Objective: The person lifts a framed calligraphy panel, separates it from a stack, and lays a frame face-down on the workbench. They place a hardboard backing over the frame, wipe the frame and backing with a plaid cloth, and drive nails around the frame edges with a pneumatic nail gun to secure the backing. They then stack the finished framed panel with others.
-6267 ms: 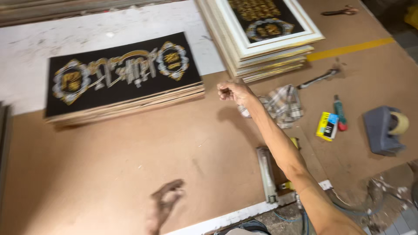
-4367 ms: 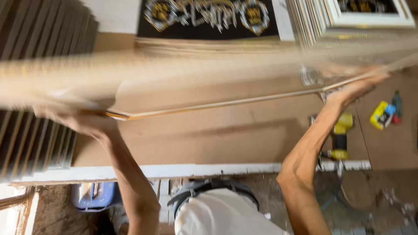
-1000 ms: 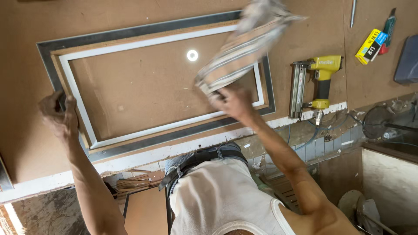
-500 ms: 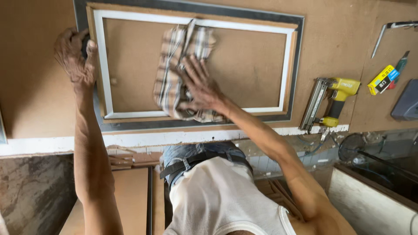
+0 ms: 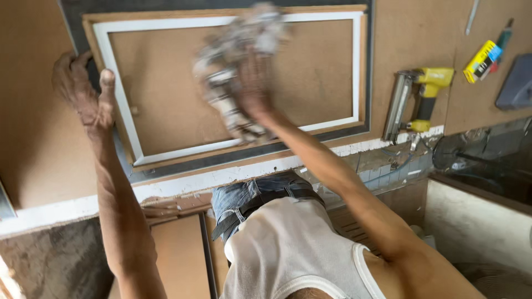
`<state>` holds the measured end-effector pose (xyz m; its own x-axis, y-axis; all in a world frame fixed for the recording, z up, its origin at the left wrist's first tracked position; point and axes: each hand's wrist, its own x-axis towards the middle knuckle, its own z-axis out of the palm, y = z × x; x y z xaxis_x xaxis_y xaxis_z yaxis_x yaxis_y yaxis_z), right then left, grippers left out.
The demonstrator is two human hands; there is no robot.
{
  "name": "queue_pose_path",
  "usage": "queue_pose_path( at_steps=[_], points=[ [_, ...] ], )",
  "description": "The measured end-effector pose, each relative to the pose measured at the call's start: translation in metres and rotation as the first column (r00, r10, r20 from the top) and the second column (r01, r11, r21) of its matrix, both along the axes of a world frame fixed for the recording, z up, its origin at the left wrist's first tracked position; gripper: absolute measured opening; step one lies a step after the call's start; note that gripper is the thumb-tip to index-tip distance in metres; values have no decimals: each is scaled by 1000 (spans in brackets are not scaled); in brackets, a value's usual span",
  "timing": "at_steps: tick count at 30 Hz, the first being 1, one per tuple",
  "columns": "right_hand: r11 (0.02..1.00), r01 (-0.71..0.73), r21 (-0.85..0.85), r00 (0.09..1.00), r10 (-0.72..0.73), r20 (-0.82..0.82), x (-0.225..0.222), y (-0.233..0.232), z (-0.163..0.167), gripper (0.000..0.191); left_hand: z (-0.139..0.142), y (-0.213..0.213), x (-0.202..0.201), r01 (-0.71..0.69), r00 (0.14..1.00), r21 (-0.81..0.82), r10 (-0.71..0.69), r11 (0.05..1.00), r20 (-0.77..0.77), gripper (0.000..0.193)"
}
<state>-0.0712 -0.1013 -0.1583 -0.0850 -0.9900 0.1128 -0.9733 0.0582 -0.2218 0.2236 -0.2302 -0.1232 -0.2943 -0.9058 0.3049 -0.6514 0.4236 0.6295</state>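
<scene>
A rectangular picture frame lies back-side up on the brown workbench, with a white inner border and a dark outer edge around a brown backing board. My left hand grips the frame's left side, thumb over the white border. My right hand presses a checked cloth onto the backing board near its middle; the cloth is blurred by motion.
A yellow and grey nail gun lies on the bench right of the frame. Farther right are a yellow utility knife, a metal tool and a grey tape dispenser. The bench's white front edge runs just below the frame.
My right hand has carried the cloth from above the frame down onto the backing board and slid it to the right. My left hand has stayed on the frame's left side.
</scene>
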Motion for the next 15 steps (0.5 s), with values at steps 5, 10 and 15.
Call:
queue_pose_path(
  at_steps=[5, 10, 15],
  points=[
    [810, 58, 583, 986, -138, 93, -6, -21, 50, 28, 10, 3, -5, 11, 1000, -19, -11, 1000, -22, 63],
    [967, 100, -234, 972, -45, 230, -86, 44, 91, 45, 9, 8, 2, 10, 999, -39, -12, 999, -51, 59],
    [996, 56, -64, 987, -65, -148, -76, 81, 46, 59, -4, 6, 4, 30, 998, -23, -31, 999, -51, 62]
  ],
)
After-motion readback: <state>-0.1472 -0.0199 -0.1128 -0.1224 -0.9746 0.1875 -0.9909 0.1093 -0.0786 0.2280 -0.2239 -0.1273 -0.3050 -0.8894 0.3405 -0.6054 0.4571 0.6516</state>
